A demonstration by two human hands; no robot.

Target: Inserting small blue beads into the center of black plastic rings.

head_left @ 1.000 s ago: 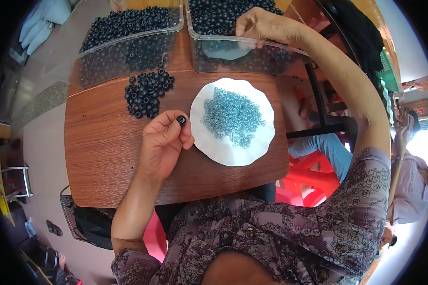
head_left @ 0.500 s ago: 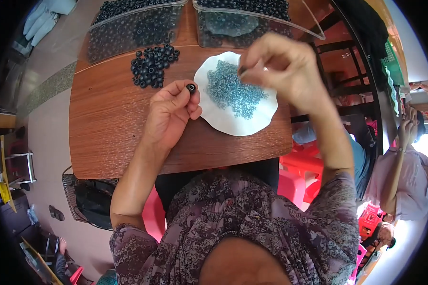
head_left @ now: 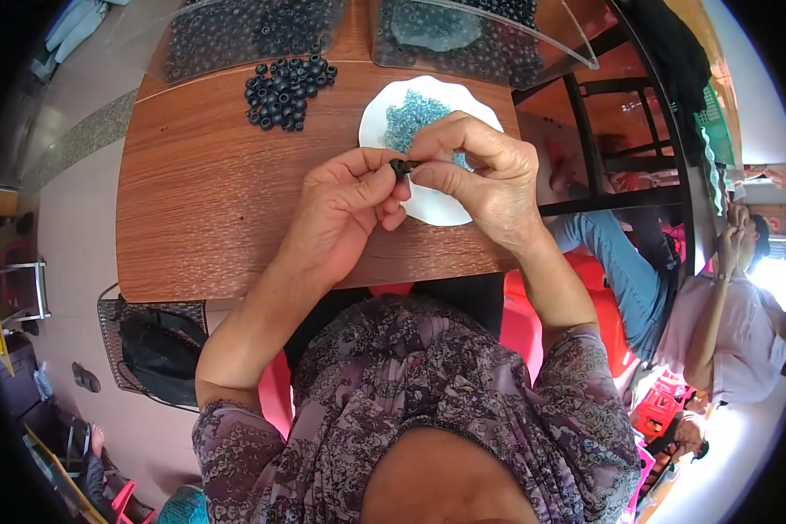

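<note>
Between the thumb and fingers of my left hand (head_left: 341,205) is a black bead-like piece with a hole (head_left: 398,168). My right hand (head_left: 498,179) pinches a small dark part (head_left: 413,164) against that piece's right side; its kind is too small to make out. Both hands meet over the near left part of a white wavy-edged plate (head_left: 374,118). Tiny clear-blue pieces (head_left: 413,113) lie heaped on the plate, partly hidden by my right hand. A loose pile of black bead-like pieces (head_left: 286,92) sits on the wooden table, beyond my left hand.
Two clear containers of black pieces stand at the table's far side, one left (head_left: 253,44) and one right (head_left: 463,59). A black bag in a basket (head_left: 157,354) is on the floor at left. Another person (head_left: 725,323) sits at right, beyond dark furniture (head_left: 598,140).
My right hand has come down and left from above the plate, bringing the small dark part to the black piece. My left hand has moved slightly right. The whole view has shifted a little.
</note>
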